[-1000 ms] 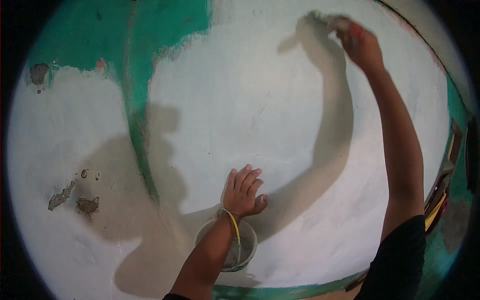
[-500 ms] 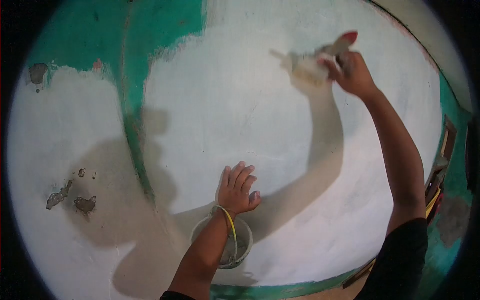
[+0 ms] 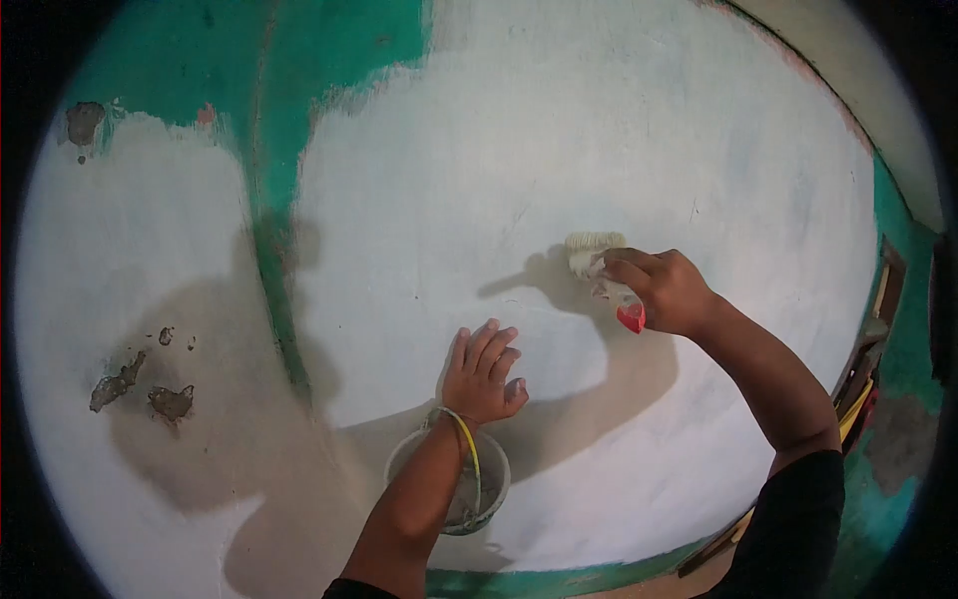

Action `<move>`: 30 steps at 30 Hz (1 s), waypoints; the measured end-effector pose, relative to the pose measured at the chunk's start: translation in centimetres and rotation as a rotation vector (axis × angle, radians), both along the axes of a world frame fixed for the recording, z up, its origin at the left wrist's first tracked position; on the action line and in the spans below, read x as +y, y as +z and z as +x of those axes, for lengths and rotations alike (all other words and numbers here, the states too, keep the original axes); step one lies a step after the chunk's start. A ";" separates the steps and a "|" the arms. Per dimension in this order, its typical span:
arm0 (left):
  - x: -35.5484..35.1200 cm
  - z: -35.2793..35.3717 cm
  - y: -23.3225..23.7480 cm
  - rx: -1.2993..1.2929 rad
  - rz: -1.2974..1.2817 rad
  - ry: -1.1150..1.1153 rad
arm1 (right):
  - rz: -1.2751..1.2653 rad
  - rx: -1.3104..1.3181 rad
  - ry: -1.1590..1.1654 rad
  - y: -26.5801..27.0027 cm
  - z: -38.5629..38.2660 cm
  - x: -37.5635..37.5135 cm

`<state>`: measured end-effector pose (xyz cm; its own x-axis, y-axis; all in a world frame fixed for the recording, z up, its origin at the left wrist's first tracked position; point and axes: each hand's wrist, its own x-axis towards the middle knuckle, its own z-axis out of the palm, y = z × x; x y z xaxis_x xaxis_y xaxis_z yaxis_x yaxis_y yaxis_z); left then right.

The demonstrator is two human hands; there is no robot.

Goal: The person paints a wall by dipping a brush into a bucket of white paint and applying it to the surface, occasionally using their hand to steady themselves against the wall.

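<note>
My right hand [image 3: 664, 288] is wrapped round a paintbrush [image 3: 596, 262] with pale bristles and a red-tipped handle. Its bristles point up by the white-painted wall [image 3: 519, 150], and the red end points down. On the wall, lower and to the left, lies my left hand [image 3: 484, 377], flat with fingers spread. From my left wrist hangs a bucket [image 3: 496, 489] by its yellow-sleeved wire handle. Part of the bucket is hidden behind my forearm, and greyish-white stuff shows inside it.
Green paint [image 3: 349, 45] shows across the upper left, with a green strip running down the wall. Several chipped grey patches [image 3: 172, 401] mark the lower left. A wooden frame [image 3: 883, 290] with yellow and red things stands at the right edge.
My right hand has come down the wall with the paintbrush, which has turned from handle-up to bristles-up. My left hand stays flat on the wall, the bucket still hanging from its wrist.
</note>
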<state>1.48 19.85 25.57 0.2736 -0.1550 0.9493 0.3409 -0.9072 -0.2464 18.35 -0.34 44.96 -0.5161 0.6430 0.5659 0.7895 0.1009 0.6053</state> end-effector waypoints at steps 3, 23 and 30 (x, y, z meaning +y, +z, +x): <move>-0.1 -0.2 0.1 0.006 0.004 0.010 | 0.022 0.279 0.142 4.6 1.1 -0.1; 0.0 -0.1 0.2 0.006 0.019 0.009 | 0.147 0.101 0.032 -1.0 5.7 -1.6; 0.0 0.3 -0.1 0.013 0.014 0.046 | 0.793 1.209 0.504 11.2 14.1 -7.9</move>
<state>1.81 19.84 25.44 0.2931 -0.1558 0.9433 0.3784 -0.8872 -0.2641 32.45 -8.22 56.17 0.4270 -0.1134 0.8971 0.8175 0.4725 -0.3294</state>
